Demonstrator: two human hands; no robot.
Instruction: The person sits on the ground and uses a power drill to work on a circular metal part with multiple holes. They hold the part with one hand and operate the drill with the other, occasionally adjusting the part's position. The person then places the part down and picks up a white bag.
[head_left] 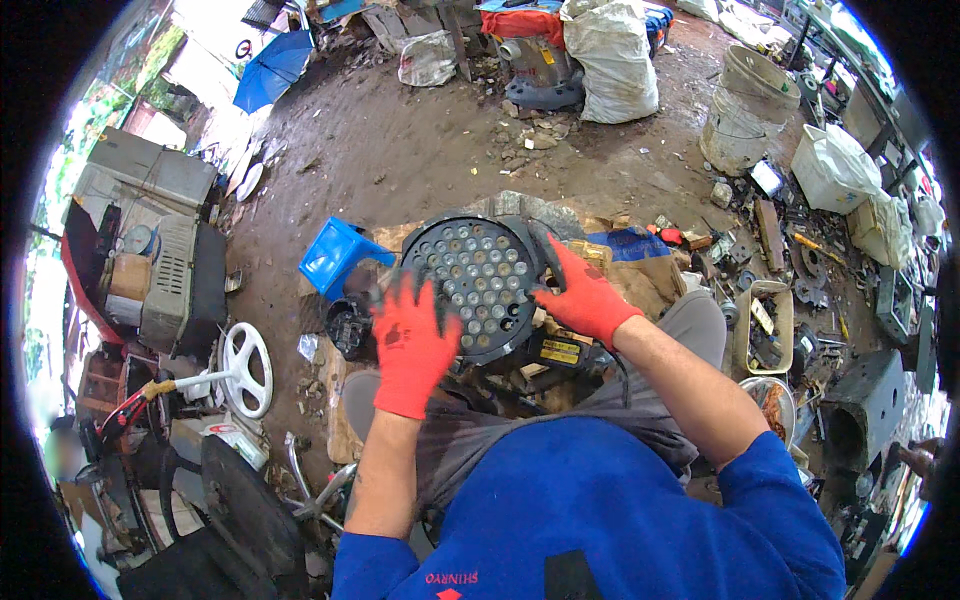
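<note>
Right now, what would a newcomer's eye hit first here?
First, the red-gloved left hand and right hand, at either side of the round, dark lens-studded panel in the middle. Next, the bright blue plastic object just left of that panel. Then the white spoked wheel, farther left and lower, among the clutter.

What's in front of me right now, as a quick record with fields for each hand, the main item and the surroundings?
Main item: round black lamp, lens side up, a few lens spots dark
Left hand: red-gloved, spread open over the lamp's lower left edge
Right hand: red-gloved, at the lamp's right edge; grip unclear
Nearby: blue plastic item, black-and-yellow device
Farther off: blue umbrella, bulky white sack
</note>
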